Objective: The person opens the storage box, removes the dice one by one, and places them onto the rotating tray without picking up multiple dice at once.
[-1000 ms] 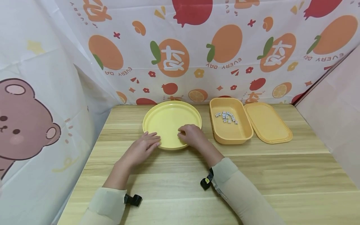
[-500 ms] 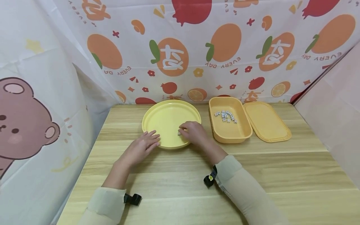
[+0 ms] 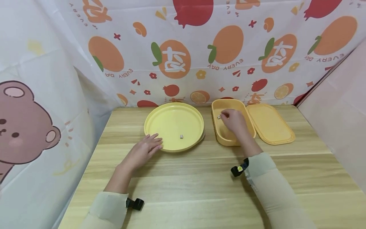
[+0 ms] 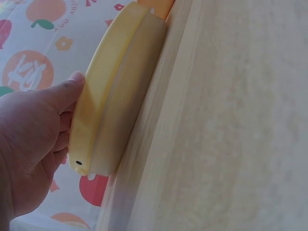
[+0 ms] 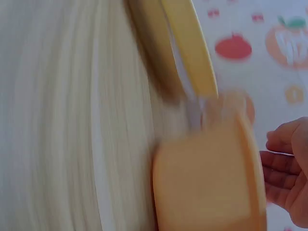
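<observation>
A single white die (image 3: 181,136) lies in the round yellow tray (image 3: 171,118), near its front. My left hand (image 3: 144,149) rests on the tray's front-left rim with fingers extended; the left wrist view puts the thumb against the raised rim (image 4: 98,91). Over the orange rectangular box (image 3: 228,141) is my right hand (image 3: 235,121), fingers loosely bent above the inside. One die (image 3: 219,117) shows beside its fingertips, and the hand hides the other dice. In the right wrist view, this hand (image 5: 294,171) has no object visible in its fingers.
The box's orange lid (image 3: 270,124) lies flat on the wooden table (image 3: 177,190), right of the box. Behind the table hangs a fruit-print cloth (image 3: 200,63), and a bear-print cloth (image 3: 25,127) hangs at the left.
My right hand has left the tray and moved right to above the box, leaving a die in the tray. My left hand has stayed on the rim.
</observation>
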Demonstrator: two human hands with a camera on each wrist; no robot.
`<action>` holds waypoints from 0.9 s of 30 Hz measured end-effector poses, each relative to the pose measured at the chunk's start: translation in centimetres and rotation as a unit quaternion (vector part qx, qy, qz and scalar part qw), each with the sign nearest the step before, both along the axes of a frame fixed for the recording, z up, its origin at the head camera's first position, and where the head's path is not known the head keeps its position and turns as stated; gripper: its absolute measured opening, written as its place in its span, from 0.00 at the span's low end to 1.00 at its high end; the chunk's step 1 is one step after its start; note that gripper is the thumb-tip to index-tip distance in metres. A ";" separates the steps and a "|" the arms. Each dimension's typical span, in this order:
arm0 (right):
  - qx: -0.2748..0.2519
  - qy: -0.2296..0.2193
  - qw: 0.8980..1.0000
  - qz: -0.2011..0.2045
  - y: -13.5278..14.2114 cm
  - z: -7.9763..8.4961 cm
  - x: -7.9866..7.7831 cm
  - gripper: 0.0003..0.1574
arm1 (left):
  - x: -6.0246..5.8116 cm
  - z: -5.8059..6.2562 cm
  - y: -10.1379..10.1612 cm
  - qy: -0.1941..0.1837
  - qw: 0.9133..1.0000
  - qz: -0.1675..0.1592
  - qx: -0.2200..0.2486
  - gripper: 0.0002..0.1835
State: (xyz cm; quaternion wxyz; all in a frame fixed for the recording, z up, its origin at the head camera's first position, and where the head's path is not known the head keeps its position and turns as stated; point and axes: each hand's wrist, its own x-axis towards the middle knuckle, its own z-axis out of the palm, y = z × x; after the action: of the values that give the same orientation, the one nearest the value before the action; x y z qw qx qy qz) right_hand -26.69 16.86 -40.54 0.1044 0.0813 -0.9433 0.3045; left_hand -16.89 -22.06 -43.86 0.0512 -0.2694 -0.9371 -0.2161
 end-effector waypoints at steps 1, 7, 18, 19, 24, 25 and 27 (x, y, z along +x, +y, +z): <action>0.008 -0.011 1.000 -0.007 0.9 -0.1 -0.3 0.16 | 0.1 -0.1 -0.1 0.001 1.000 0.001 -0.001 0.18; 0.063 -0.104 0.992 -0.016 4.2 -1.4 -1.2 0.17 | 0.3 -0.1 -0.3 0.007 1.000 0.001 0.003 0.17; 0.161 -0.131 0.978 0.022 4.8 -3.7 -1.7 0.19 | 0.6 -0.3 -0.1 0.005 1.000 -0.004 0.004 0.18; 0.164 -0.132 0.977 0.021 4.8 -3.8 -1.7 0.20 | 0.7 -0.3 0.0 0.005 1.000 -0.003 0.005 0.18; 0.159 -0.144 0.977 0.012 4.9 -3.9 -1.8 0.20 | 0.7 0.0 0.0 0.004 1.000 0.000 0.007 0.18; 0.156 -0.146 0.977 0.010 4.9 -3.8 -1.8 0.17 | 0.7 0.1 0.0 0.005 1.000 0.001 0.007 0.18; 0.149 -0.150 0.977 0.008 4.8 -3.7 -1.8 0.13 | 0.7 0.2 0.0 0.003 1.000 0.001 0.005 0.17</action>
State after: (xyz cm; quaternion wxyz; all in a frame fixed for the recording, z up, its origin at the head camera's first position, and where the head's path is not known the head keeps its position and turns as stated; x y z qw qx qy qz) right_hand -28.49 21.70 -44.25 -0.0543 0.0563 -0.9823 0.1702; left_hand -16.15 -22.05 -43.64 0.0558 -0.2690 -0.9360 -0.2200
